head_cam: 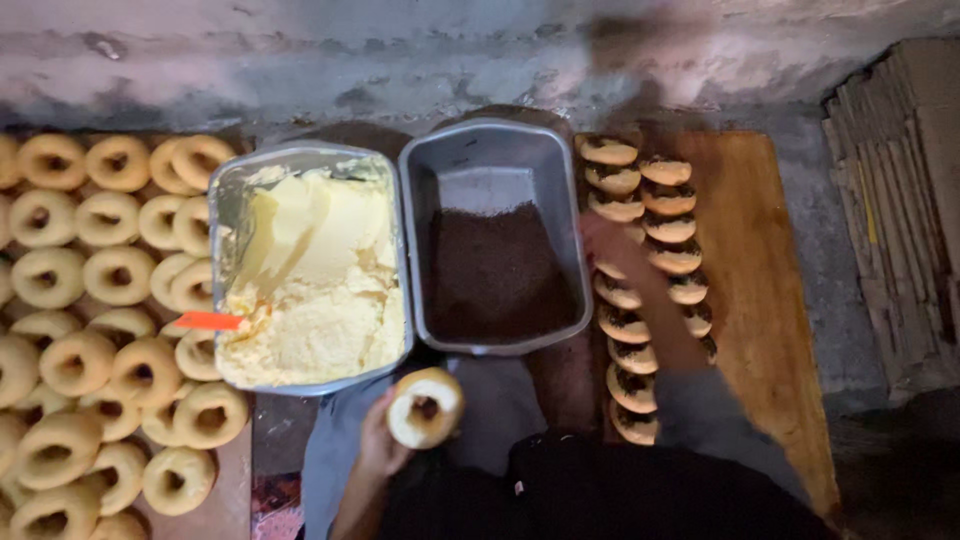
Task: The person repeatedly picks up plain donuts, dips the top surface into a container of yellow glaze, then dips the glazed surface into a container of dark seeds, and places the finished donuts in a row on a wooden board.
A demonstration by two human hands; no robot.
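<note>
My left hand holds a plain ring doughnut over my lap, just below the two metal pans. My right hand is blurred and reaches out over the rows of coated doughnuts on the wooden board; whether it grips one I cannot tell. The left pan holds pale yellow cream with an orange-handled spreader lying in it. The right pan holds dark brown sprinkles.
Several plain ring doughnuts cover a board at the left. A rough concrete wall runs along the back. Stacked flat cardboard stands at the right. Grey cloth lies over my knees.
</note>
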